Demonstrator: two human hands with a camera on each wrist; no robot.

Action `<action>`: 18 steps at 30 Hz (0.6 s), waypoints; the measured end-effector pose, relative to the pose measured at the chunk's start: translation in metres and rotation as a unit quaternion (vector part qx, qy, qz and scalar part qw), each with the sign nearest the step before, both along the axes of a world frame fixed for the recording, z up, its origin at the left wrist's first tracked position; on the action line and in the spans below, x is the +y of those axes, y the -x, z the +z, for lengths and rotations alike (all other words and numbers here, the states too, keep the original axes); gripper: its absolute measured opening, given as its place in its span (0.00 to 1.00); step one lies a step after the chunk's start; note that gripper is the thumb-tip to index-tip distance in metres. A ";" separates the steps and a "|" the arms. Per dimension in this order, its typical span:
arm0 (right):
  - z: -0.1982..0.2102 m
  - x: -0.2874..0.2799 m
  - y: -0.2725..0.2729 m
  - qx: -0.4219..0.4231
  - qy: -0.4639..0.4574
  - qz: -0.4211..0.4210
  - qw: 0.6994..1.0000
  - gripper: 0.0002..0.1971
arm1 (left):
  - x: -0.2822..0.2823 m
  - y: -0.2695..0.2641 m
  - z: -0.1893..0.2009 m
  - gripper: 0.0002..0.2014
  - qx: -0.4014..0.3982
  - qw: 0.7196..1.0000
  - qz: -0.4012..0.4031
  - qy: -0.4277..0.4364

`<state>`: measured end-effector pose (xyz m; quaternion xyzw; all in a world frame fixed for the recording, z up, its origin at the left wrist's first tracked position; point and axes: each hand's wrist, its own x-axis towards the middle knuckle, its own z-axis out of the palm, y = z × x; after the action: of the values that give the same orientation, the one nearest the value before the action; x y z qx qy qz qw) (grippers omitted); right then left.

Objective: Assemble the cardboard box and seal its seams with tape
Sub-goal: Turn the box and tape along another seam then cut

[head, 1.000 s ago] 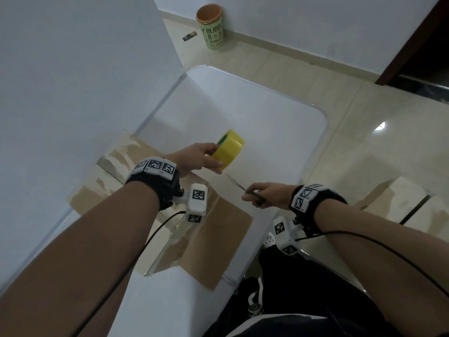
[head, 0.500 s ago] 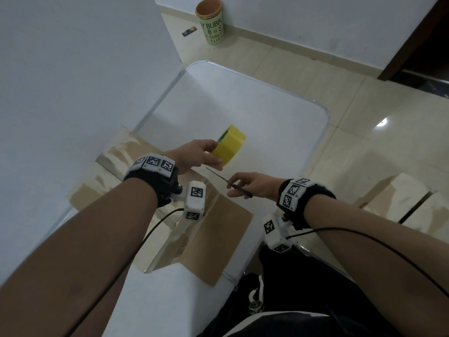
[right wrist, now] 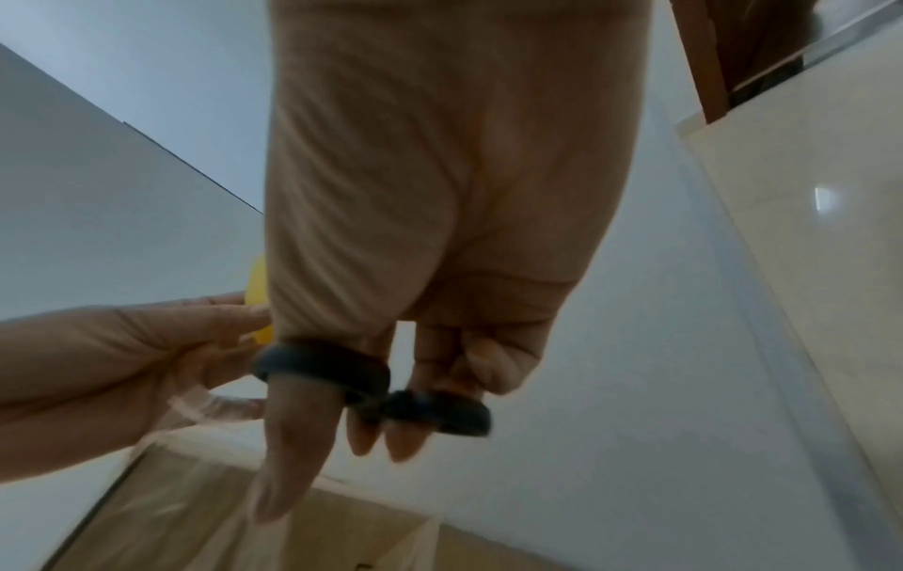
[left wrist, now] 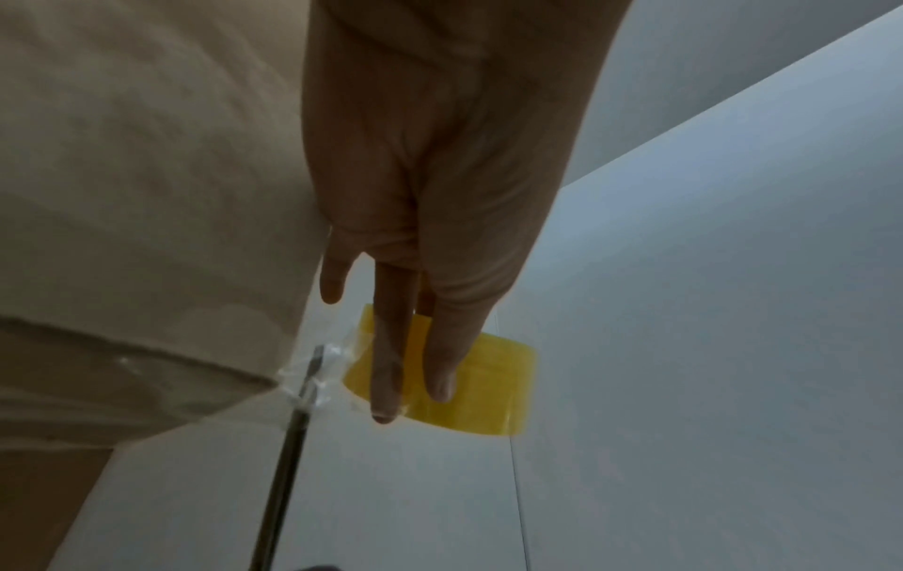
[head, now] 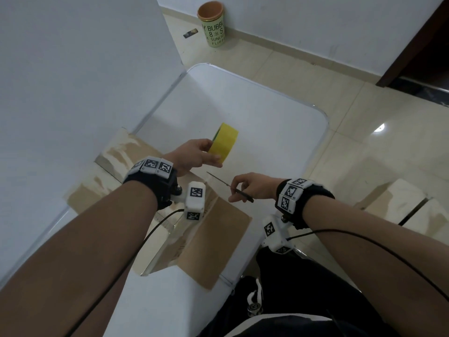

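While both forearms reach out over the white table in the head view, the left hand holds a yellow tape roll raised above the tabletop, thumb and fingers curled round its rim. The right hand sits just to the right and a little nearer the body, fingers curled through the dark handles of the scissors, whose thin blades point up and left toward the roll. Below the left wrist lies the cardboard box, its brown flaps spread across the near half of the table against a white wall panel. On the tiled floor beyond the table stands a green cup with printed lettering. From the left wrist, the left hand has its fingers laid over the tape roll, gripping it; a strip of clear tape runs from the roll to the edge of the cardboard box, and the metal blades of the scissors meet that strip, which is crumpled around them. From the right wrist, the right hand has its thumb through one black loop of the scissors and its fingers through the other, closed on them; the left hand shows at the left edge with a sliver of the tape roll, and part of the cardboard box lies below.
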<state>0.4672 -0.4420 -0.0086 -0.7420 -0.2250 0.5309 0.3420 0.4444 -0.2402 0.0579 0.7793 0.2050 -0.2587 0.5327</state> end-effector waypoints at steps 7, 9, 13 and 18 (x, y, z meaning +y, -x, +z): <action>-0.025 -0.011 -0.020 -0.179 0.168 -0.080 0.966 0.23 | 0.020 -0.002 0.000 0.22 -0.032 0.998 0.048 -0.013; -0.026 -0.002 -0.024 -0.205 0.173 -0.092 0.959 0.24 | 0.024 -0.001 0.003 0.22 -0.022 0.999 0.034 -0.021; -0.020 0.015 -0.039 -0.268 0.161 -0.088 0.946 0.23 | 0.025 0.001 0.013 0.22 -0.022 0.999 0.019 -0.026; 0.007 0.037 -0.070 -0.377 -0.111 -0.130 0.910 0.38 | 0.024 -0.011 0.015 0.32 -0.028 0.978 -0.070 -0.192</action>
<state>0.5371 -0.4055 -0.0015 -0.8669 -0.2965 0.1337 0.3778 0.4557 -0.2164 0.0725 0.8863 0.1814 -0.2293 0.3591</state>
